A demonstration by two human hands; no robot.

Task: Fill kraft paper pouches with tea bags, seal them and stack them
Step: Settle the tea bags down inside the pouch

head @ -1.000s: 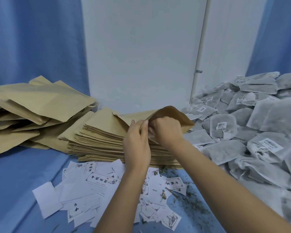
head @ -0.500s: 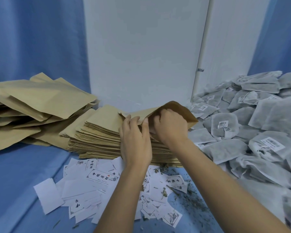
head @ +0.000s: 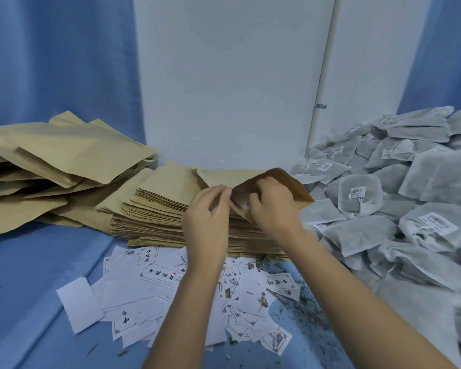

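Opening one kraft paper pouch [head: 293, 187] is judged to be the step in hand. The pouch is held just above the stack of flat pouches [head: 157, 209], its mouth turned toward the person. The left hand [head: 208, 217] pinches the near lip between thumb and fingertips. The right hand [head: 273, 211] has its fingers curled into the opening and clamped on the far lip, with pale lining showing between the two. Recommended: draw the lips apart evenly so the paper does not crease or tear, then keep the left hand's hold while the right reaches for stock. The heap of tea bags [head: 383, 209] lies just to the right, within easy reach; their strings and tags could catch in the seal line if not tucked in. Paper labels [head: 155, 286] lie scattered on the blue tabletop [head: 24, 275] in front of the stack, and loose tea crumbs [head: 306, 312] are strewn beside them; either could be swept into the pouch. A pile of bulkier pouches [head: 53, 166] sits at far left; whether these are sealed cannot be determined.
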